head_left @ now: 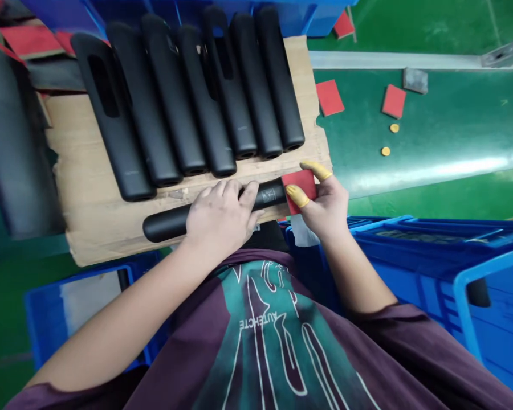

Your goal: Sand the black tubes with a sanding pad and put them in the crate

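A black tubular part (166, 224) lies across the near edge of the cardboard, small pale print on its side. My left hand (220, 216) is wrapped over its middle from above. At the part's right end, my right hand (328, 206) presses a red square of sandpaper (299, 177) around it. Yellow covers sit on the thumb and a finger of that hand. The end of the part under the sandpaper is hidden. Just beyond my hands, several similar black parts (171, 108) lie side by side, some showing a long oval slot.
The cardboard (89, 228) has torn edges. A blue crate (325, 17) stands behind it; others (410, 239) are at the right and lower left. Loose red squares (330, 97) and yellow finger covers (385, 151) lie on the green surface. A blurred grey piece (17, 136) is at far left.
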Available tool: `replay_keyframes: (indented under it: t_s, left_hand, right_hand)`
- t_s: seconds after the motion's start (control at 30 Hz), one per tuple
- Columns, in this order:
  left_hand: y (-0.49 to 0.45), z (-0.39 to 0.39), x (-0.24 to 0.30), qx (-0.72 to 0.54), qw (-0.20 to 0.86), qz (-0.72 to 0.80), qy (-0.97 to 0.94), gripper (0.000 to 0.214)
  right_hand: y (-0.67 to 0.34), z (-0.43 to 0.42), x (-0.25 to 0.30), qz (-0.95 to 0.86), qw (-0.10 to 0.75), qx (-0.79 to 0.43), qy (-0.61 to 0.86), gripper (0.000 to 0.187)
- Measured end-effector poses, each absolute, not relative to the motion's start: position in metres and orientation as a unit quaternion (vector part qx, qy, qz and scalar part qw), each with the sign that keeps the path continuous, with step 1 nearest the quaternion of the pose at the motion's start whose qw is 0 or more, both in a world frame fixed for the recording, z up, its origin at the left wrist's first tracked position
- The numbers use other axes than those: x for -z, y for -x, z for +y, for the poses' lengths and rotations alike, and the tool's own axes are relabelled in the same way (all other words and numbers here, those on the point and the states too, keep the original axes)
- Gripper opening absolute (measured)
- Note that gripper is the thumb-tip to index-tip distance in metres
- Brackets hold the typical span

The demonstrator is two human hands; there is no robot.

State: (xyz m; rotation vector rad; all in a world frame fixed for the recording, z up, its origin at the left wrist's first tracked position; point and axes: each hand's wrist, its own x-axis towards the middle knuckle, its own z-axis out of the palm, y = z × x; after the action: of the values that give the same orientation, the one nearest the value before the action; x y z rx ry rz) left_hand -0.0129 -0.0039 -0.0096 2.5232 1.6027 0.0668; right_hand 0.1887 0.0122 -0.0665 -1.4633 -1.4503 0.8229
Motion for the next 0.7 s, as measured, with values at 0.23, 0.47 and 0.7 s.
replay_keyframes:
  t_s: [0.23, 0.47, 0.7]
  left_hand:
    - [0.014, -0.004, 0.013, -0.019, 0.082, 0.530, -0.844, 0.046]
    - [0.014, -0.004, 0.013, -0.020, 0.083, 0.532, -0.842, 0.044]
    - [0.015, -0.003, 0.012, -0.026, 0.118, 0.538, -0.834, 0.044]
  right_hand:
    - [-0.181, 0.016, 0.047, -0.655, 0.398, -0.237, 0.597, 0.048]
    - [-0.164, 0.006, 0.033, -0.719, 0.315, -0.213, 0.582, 0.051]
    - [-0.167, 0.016, 0.028, -0.726, 0.309, -0.149, 0.597, 0.051]
